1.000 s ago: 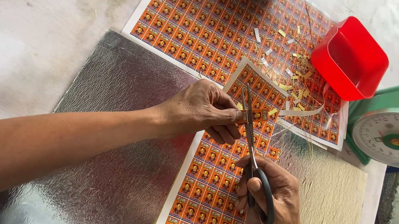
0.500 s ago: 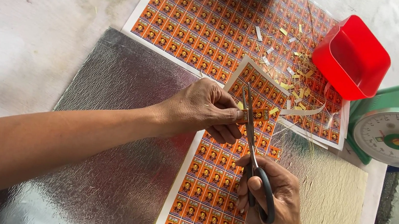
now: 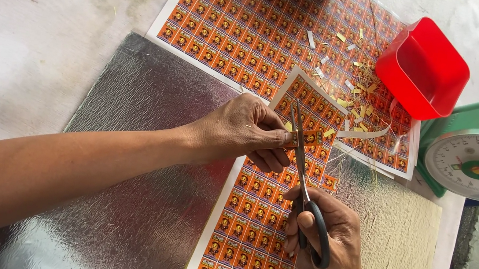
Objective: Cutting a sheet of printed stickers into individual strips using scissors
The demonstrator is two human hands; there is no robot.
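**Here, a narrow strip is held close to the blades**

Clearly, the main risk lies at the left hand (image 3: 245, 134): its fingers are pinched together on a small orange strip (image 3: 307, 138) right beside the scissors (image 3: 306, 192), so a fingertip could be nicked if the strip were fed too close. A crooked cut could also be made through the printed squares if the strip twisted in the pinch. The right hand (image 3: 330, 239) is closed around the black handles; the blades are nearly together. The strip is short, orange with small repeated pictures, and is held above the long sheet (image 3: 252, 228) near the middle of the silver board (image 3: 137, 158). A second sheet (image 3: 247, 31) lies farther off, littered with scraps.
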